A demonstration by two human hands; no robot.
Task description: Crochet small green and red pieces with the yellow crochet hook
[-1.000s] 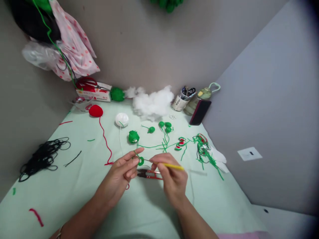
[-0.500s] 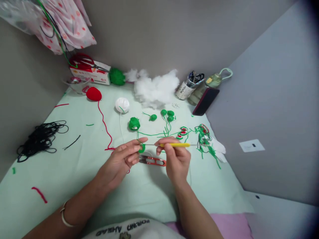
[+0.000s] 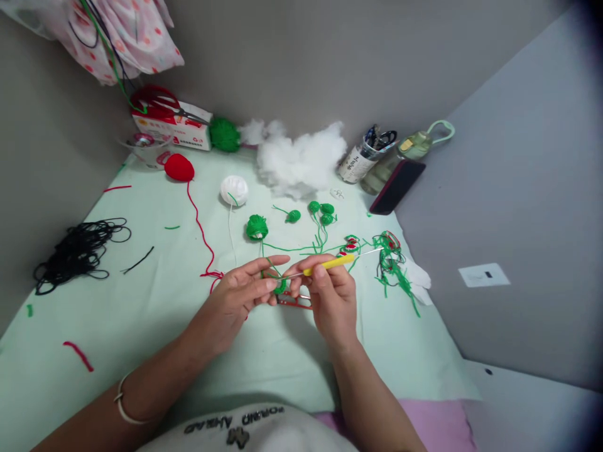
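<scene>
My left hand (image 3: 240, 292) pinches a small green crochet piece (image 3: 281, 287), with green yarn running over its raised forefinger. That strand leads up to a green yarn ball (image 3: 257, 227) on the table. In my right hand (image 3: 332, 295) is a crochet hook (image 3: 336, 263) with a yellow handle, held like a pencil. The hook's metal tip points left and meets the yarn at the green piece. Partly covered by my hands, red-handled thread snips (image 3: 294, 301) lie beneath them.
White stuffing (image 3: 301, 160), a white yarn ball (image 3: 234, 190) and a red yarn ball (image 3: 179, 167) stand at the back. Small green crocheted balls (image 3: 326, 213) lie mid-table. Tangled green scraps (image 3: 391, 257) are at right, black cord (image 3: 75, 254) at left. A phone (image 3: 398, 186) leans against a bottle (image 3: 414, 145).
The hook has tilted, its handle end rising, and its tip is lower at the green piece. My hands have come closer together, and the yarn now stretches from the raised left forefinger.
</scene>
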